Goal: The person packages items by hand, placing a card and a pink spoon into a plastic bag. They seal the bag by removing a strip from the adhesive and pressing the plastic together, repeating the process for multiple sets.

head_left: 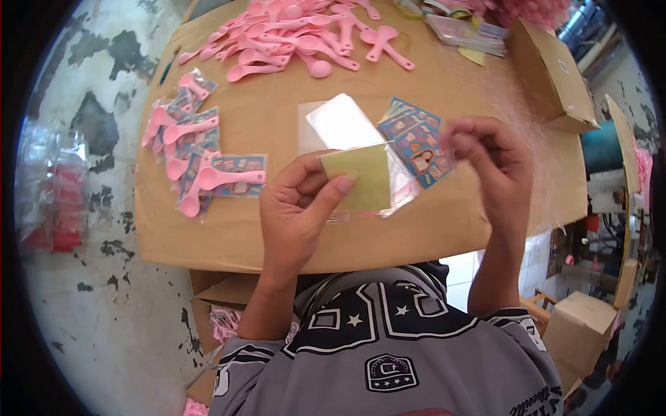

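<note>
My left hand [305, 197] pinches a yellow-green square card [357, 177] between thumb and fingers, with clear plastic along its edge. To the right, my right hand [496, 163] hovers beside a fanned stack of blue printed cards [420, 149]. Its thumb and fingertips are drawn together and slightly blurred; I cannot tell what is between them. Behind the card lies a pile of clear plastic bags [343, 121], shiny with glare. On the left, several pink measuring spoons [232, 178] rest on blue cards in clear bags.
A large heap of pink spoons [291, 38] covers the far part of the brown table [229, 243]. A cardboard box [555, 73] stands at the right edge, near a stack of clear packets [468, 35]. A dark pen [168, 66] lies at the far left.
</note>
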Tool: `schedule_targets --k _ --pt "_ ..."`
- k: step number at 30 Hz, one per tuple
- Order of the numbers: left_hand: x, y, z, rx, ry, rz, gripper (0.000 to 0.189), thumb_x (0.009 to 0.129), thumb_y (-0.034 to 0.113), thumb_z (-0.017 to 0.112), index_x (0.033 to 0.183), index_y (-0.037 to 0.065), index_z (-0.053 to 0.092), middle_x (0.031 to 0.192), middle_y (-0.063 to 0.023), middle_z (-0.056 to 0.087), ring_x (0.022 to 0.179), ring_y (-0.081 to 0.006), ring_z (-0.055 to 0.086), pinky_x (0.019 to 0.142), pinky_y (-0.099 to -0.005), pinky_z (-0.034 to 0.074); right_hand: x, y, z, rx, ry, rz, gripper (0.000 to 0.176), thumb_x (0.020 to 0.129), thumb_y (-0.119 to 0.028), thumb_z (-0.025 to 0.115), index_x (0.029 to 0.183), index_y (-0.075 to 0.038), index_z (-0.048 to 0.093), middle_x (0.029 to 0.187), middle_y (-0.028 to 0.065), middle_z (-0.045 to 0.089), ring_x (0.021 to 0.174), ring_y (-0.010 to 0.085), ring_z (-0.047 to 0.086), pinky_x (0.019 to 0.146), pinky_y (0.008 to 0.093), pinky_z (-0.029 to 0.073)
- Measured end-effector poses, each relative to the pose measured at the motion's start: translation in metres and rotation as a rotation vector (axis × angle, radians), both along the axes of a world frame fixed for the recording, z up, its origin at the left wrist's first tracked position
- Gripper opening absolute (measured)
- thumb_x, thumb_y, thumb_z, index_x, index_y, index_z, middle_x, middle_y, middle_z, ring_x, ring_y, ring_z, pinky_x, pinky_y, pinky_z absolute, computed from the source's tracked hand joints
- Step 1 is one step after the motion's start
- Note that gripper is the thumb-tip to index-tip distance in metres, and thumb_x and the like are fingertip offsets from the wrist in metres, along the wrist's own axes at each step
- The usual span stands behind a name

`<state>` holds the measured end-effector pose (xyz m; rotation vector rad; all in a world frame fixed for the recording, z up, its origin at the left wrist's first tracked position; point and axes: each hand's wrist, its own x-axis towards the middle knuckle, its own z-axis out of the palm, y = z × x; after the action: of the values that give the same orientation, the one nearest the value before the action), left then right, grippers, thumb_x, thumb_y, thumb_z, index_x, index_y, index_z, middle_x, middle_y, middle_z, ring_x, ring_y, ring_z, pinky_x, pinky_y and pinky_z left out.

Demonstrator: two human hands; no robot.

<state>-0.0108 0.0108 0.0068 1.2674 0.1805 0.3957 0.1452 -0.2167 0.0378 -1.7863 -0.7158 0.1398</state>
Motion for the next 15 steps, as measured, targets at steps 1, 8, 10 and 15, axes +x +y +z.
schedule_targets --k 1,8,10,15 --pt "-0.001 -0.001 0.001 0.053 0.0 0.051 0.026 0.102 -0.002 0.066 0.127 -0.008 0.065 0.12 -0.0179 0.075 0.109 -0.0207 0.074 0.092 -0.0347 0.061 0.001 0.004 0.008 -0.216 -0.393 -0.13 0.02 0.102 -0.002 0.065 0.121 0.002 0.071 0.129 0.0129 0.072 0.117 0.0178 0.069 0.097 0.0316 0.054" --pt "-0.03 0.064 0.025 1.199 -0.357 0.541 0.038 0.091 -0.008 0.066 0.129 -0.004 0.068 0.126 -0.0245 0.073 0.119 -0.0371 0.071 0.106 -0.0457 0.054 0.012 -0.009 -0.018 -0.073 -0.251 -0.233 0.023 0.104 -0.005 0.062 0.126 0.001 0.071 0.135 0.0126 0.07 0.126 0.0203 0.064 0.101 0.0325 0.05" --pt "-0.044 0.085 0.031 1.401 -0.191 0.54 0.044 0.088 -0.009 0.065 0.131 -0.001 0.068 0.132 -0.0219 0.071 0.128 -0.0383 0.067 0.113 -0.0502 0.048 0.011 -0.011 -0.023 -0.063 -0.182 -0.177 0.024 0.105 -0.005 0.062 0.126 0.001 0.07 0.131 0.0126 0.071 0.122 0.0193 0.065 0.1 0.0314 0.05" --pt "-0.07 0.117 -0.002 1.467 0.258 0.409 0.042 0.092 -0.001 0.066 0.132 0.009 0.071 0.142 -0.0153 0.067 0.142 -0.0323 0.056 0.125 -0.0559 0.03 0.004 -0.008 -0.011 -0.077 -0.06 -0.034 0.022 0.104 -0.004 0.063 0.123 0.004 0.069 0.123 0.0123 0.072 0.117 0.0179 0.066 0.098 0.0302 0.05"
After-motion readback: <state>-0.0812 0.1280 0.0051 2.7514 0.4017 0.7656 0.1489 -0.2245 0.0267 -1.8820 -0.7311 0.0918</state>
